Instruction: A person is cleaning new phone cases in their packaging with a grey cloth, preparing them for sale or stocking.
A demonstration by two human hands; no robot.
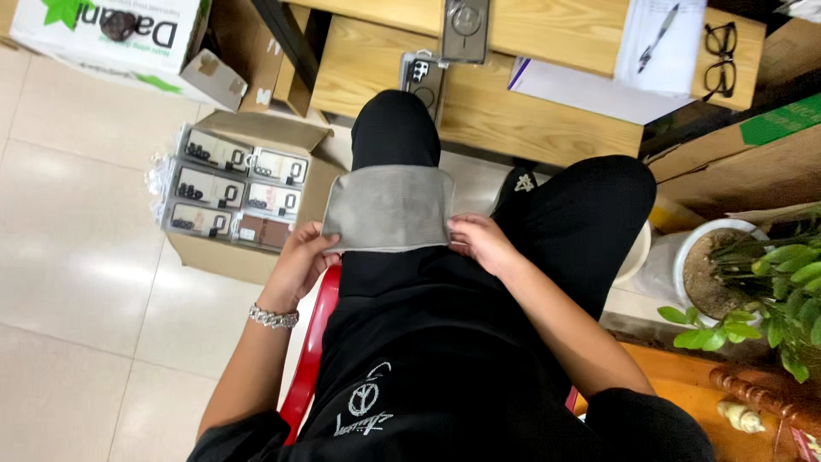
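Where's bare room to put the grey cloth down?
Bare floor left of the open box. Bare bench between the phone case and papers. Crowded: the box; the plant pot on the right. Both hands hold the cloth on the thigh.

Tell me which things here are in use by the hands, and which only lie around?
In use:
- grey cloth on the thigh
- left hand, holding its near left corner
- right hand, holding its near right corner

Lying about:
- phone cases
- box of packets
- glasses
- pen
- potted plant
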